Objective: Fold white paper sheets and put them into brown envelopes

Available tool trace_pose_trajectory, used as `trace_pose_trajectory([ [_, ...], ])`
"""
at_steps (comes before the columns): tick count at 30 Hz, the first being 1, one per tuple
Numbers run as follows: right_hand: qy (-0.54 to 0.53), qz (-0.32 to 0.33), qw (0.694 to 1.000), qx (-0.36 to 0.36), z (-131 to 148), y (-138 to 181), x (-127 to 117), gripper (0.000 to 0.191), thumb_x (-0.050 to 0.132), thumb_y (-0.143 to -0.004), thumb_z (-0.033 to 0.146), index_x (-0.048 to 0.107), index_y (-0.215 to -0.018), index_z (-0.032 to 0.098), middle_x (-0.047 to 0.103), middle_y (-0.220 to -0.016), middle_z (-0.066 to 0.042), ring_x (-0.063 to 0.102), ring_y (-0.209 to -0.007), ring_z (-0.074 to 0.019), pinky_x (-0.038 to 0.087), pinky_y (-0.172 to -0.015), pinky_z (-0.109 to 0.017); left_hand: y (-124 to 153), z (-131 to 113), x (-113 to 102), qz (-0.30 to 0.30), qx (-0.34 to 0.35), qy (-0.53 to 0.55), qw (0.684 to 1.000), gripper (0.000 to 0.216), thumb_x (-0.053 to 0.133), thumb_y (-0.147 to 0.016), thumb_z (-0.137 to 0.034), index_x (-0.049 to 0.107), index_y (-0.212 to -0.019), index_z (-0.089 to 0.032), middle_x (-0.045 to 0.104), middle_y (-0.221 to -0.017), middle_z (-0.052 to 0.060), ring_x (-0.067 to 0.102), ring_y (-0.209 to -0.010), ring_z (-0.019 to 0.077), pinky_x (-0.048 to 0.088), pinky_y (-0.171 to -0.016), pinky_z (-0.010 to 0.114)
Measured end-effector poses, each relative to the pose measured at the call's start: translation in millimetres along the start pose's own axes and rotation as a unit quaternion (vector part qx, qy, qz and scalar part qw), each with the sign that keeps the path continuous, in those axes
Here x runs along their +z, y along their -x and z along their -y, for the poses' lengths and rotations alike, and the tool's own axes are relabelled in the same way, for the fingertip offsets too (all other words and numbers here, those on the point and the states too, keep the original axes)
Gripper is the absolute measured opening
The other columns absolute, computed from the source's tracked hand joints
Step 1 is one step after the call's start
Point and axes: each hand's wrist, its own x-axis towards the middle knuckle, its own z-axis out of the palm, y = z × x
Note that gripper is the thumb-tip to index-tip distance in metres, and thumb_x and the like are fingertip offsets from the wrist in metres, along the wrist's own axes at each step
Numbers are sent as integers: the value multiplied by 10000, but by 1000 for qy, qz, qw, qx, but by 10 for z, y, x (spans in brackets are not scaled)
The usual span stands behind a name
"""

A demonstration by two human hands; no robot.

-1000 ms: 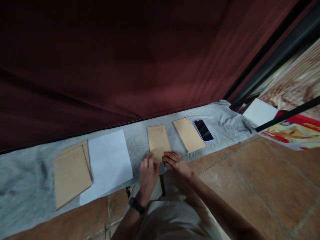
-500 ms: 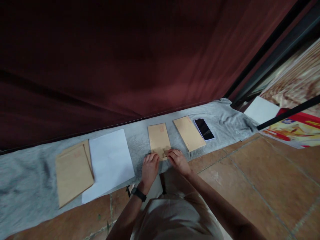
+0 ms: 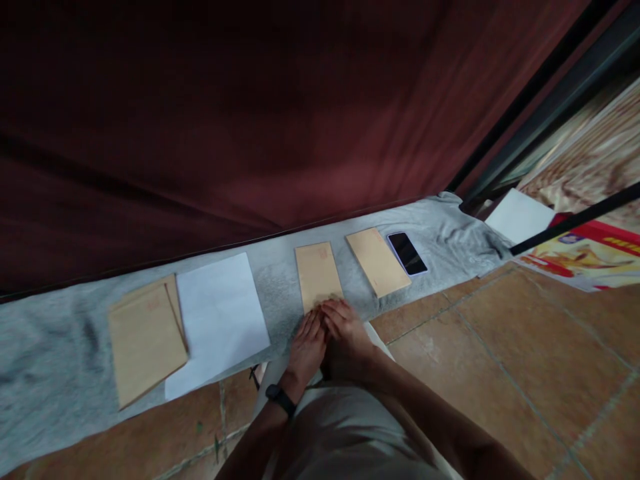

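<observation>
Head view: your left hand (image 3: 307,347) and your right hand (image 3: 347,330), lower centre of the frame, brought together, fingers meeting over the near end of one brown envelope (image 3: 319,273). Whether your fingers pinch its edge or only press on it, you cannot tell from here; they hide that end. Item, the envelope itself: centre of the frame, lying flat, reddish print near its far end. Item, a second brown envelope (image 3: 379,263): right of centre, lying at a slant. Item, a dark-screened phone (image 3: 407,253): just beside it, farther right. Item, a white sheet (image 3: 220,320): left of centre. Item, a fanned stack of brown envelopes (image 3: 147,347): lower left, overlapping the sheet's left edge. All rest on a grey cloth (image 3: 280,293). On your left wrist, a black band (image 3: 281,400). Across the top, a dark red curtain (image 3: 250,120); lower right, floor tiles (image 3: 475,353).
</observation>
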Motion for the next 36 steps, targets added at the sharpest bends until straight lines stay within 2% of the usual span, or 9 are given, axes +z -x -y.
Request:
trace_pose_trajectory([
  [4, 1, 53, 999, -10, 258, 72, 96, 491, 441, -1047, 267, 452, -1515, 120, 522, -1530, -145, 425, -1459, -241, 407, -1209, -484, 53, 29, 86, 4, 4, -19, 1000, 533, 439, -892, -75, 552, -1410, -17, 583, -1461, 199, 525, -1397, 274, 392, -1202, 420],
  [7, 20, 62, 998, -2, 183, 137, 64, 543, 428, -1056, 299, 376, -1559, 104, 467, -1571, -158, 397, -1483, -246, 390, -1220, -497, 67, 30, 69, -8, 5, -33, 999, 545, 397, -927, -80, 501, -1459, -24, 542, -1505, 186, 466, -1445, 259, 380, -1211, 422],
  [11, 53, 73, 996, -12, -68, 234, -47, 546, 438, -1054, 289, 364, -1566, 114, 449, -1585, -151, 377, -1497, -245, 355, -1238, -508, 80, 34, -20, -23, -2, -13, 1000, 537, 427, -1010, -235, 435, -1526, -86, 488, -1558, 152, 405, -1486, 254, 351, -1232, 433],
  [16, 85, 80, 993, -11, -250, 307, -145, 549, 430, -1055, 256, 334, -1586, 155, 452, -1588, -121, 388, -1493, -236, 347, -1236, -509, 145, 75, -110, -32, -25, -13, 999, 541, 459, -1024, -330, 460, -1516, -102, 487, -1555, 151, 431, -1469, 269, 378, -1216, 435],
  [21, 99, 78, 992, -13, -283, 319, -170, 548, 435, -1050, 245, 345, -1582, 149, 447, -1591, -120, 387, -1493, -237, 342, -1236, -507, 157, 65, -138, -36, -42, -24, 998, 541, 448, -1024, -342, 482, -1499, -85, 505, -1534, 172, 456, -1451, 288, 365, -1219, 463],
  [25, 109, 78, 991, -8, -162, 303, -123, 550, 432, -1044, 243, 355, -1575, 121, 425, -1603, -134, 354, -1510, -258, 318, -1247, -527, 98, -7, -116, -23, -46, -15, 999, 546, 427, -1027, -337, 463, -1511, -87, 499, -1542, 167, 431, -1469, 278, 372, -1216, 448],
  [31, 100, 79, 991, -29, 25, 330, 21, 571, 456, -1007, 202, 376, -1562, 95, 391, -1623, -136, 325, -1520, -252, 320, -1257, -483, 105, -4, -130, -25, -85, 58, 994, 490, 398, -1013, -240, 506, -1477, -123, 506, -1546, 152, 441, -1464, 270, 397, -1200, 455],
  [36, 106, 77, 991, -21, 13, 351, 59, 617, 472, -976, 159, 351, -1578, 103, 399, -1619, -133, 343, -1510, -255, 317, -1258, -484, 3, 38, -129, -70, -185, 187, 962, 426, 441, -981, -217, 591, -1376, -160, 518, -1532, 145, 488, -1426, 274, 418, -1185, 465],
])
